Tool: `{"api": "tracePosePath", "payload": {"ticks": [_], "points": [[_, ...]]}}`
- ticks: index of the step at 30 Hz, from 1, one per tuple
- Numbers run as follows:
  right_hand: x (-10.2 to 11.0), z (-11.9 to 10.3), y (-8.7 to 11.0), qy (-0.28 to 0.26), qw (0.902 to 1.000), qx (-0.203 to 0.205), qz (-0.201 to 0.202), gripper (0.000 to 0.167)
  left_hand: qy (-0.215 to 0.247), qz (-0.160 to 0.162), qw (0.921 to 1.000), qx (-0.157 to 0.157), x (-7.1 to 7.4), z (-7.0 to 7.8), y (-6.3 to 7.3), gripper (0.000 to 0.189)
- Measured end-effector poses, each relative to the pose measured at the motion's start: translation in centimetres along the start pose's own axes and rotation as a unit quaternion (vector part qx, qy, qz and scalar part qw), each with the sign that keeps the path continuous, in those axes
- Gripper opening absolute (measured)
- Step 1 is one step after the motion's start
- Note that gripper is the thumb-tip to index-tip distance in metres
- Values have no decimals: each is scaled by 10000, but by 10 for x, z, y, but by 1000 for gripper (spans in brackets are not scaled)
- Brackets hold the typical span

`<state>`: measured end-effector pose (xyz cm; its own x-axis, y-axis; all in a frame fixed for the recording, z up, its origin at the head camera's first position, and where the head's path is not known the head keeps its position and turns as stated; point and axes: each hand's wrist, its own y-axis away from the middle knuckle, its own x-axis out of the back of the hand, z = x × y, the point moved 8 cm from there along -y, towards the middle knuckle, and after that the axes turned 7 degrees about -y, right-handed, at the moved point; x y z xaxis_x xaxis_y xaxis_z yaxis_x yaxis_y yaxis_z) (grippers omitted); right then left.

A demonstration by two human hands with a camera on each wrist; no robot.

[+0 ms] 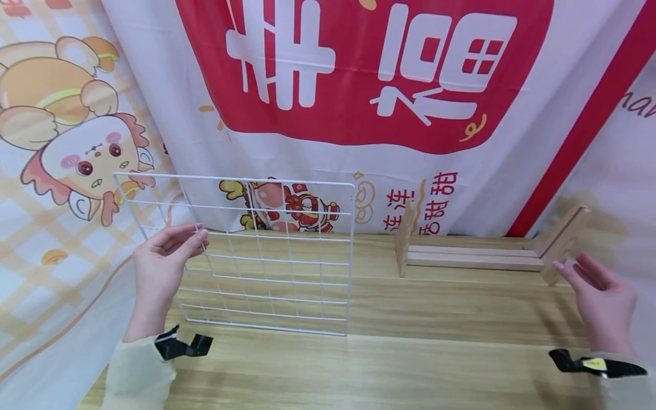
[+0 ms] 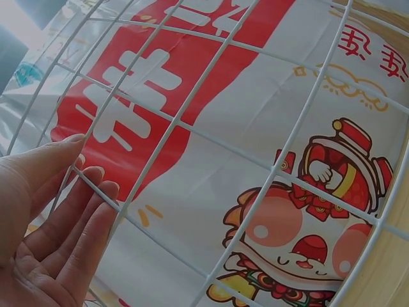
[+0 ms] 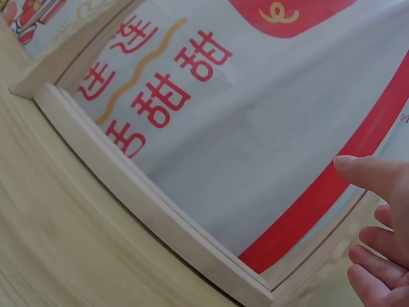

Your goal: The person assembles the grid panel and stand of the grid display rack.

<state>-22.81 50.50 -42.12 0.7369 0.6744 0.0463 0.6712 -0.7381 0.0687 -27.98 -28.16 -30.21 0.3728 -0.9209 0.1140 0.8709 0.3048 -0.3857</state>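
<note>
Wooden stand point(image 1: 474, 262) on desk point(image 1: 441, 313); wire grid point(image 1: 262, 259) left of stand, tipped up. My left fingers point(image 2: 89, 240) pinch thin wire on side away from stand. Feels like light, stiff handling, I'd judge; slick coating might let it swivel, so wire crossing or outer frame makes better hold. Right fingers point(image 3: 386, 246) parted from thumb, at stand's right end; contact, can't tell. Stand looks rigid, grippy: take end panel's edge.

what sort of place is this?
Looks like a screened-off tabletop work spot, probably indoors: wood-grain table, printed sheets hanging behind and beside it, and a wooden rack standing on it.
</note>
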Motion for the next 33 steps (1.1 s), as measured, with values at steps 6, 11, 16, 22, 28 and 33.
{"api": "tracePosePath", "payload": {"ticks": [6, 11, 16, 22, 28, 33], "points": [[1, 5, -20, -127, 9995, -296, -44, 94, -48, -10, 10000, 64, 1, 0, 0, 33], [2, 11, -38, -355, 9983, -441, -102, 99, 70, -63, 9999, 38, -1, 0, -1, 33], [-2, 14, -47, -669, 9967, -390, -248, 95, 36, -63, 10000, 50, 0, 0, 0, 32], [-8, 13, -55, -707, 9962, -339, -379, 94, -153, -29, 9999, 41, 1, 0, 0, 33], [-9, 11, -66, -900, 9950, -273, -342, 90, -166, -16, 9998, 55, 2, -1, 1, 33], [-8, 13, -76, -629, 9967, -379, -358, 91, -131, -3, 9999, 61, 2, -1, 1, 33]]}}
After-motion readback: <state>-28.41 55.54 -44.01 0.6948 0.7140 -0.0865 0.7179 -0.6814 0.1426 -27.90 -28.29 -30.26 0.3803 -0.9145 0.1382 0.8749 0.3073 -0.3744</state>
